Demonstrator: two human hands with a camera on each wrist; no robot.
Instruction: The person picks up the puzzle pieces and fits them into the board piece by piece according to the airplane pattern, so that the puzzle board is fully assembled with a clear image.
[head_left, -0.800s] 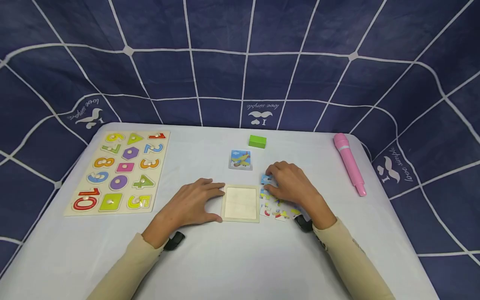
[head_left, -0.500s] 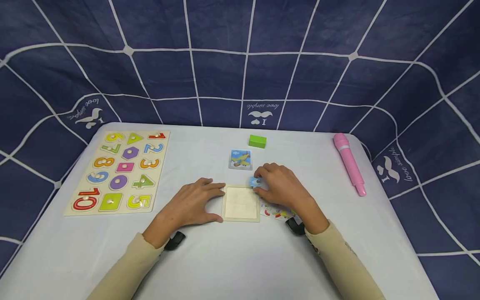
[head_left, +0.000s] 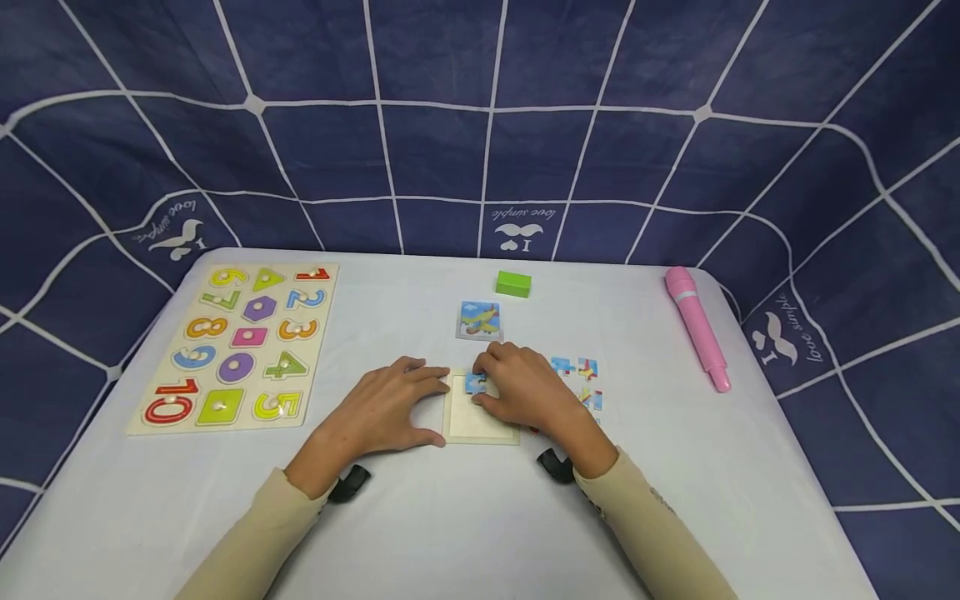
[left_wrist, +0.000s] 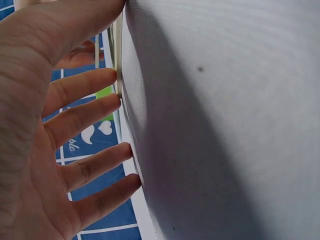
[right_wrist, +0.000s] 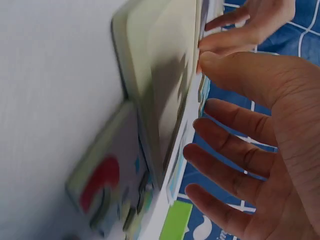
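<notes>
A shallow wooden puzzle tray (head_left: 482, 425) lies flat on the white table. My left hand (head_left: 386, 406) rests at its left side, the fingers fairly straight and the fingertips (left_wrist: 111, 75) against its edge. Between thumb and fingers my right hand (head_left: 521, 387) pinches a blue jigsaw piece (head_left: 475, 383) over the tray's upper left part. Seen edge-on in the right wrist view, the piece (right_wrist: 202, 92) sits by the thumb tip. Other jigsaw pieces (head_left: 588, 368) lie right of the tray, some hidden under the right hand and forearm.
Behind the tray lies a small airplane picture puzzle (head_left: 480, 320), with a green block (head_left: 513, 284) beyond it. A number-and-shape board (head_left: 236, 350) takes up the left side. At the far right is a pink microphone-shaped toy (head_left: 697, 329). A dark blue checked cloth (head_left: 435, 150) hangs behind.
My right hand has picked up the blue jigsaw piece from the group at the right and carried it left over the tray. The left hand has stayed at the tray's edge.
</notes>
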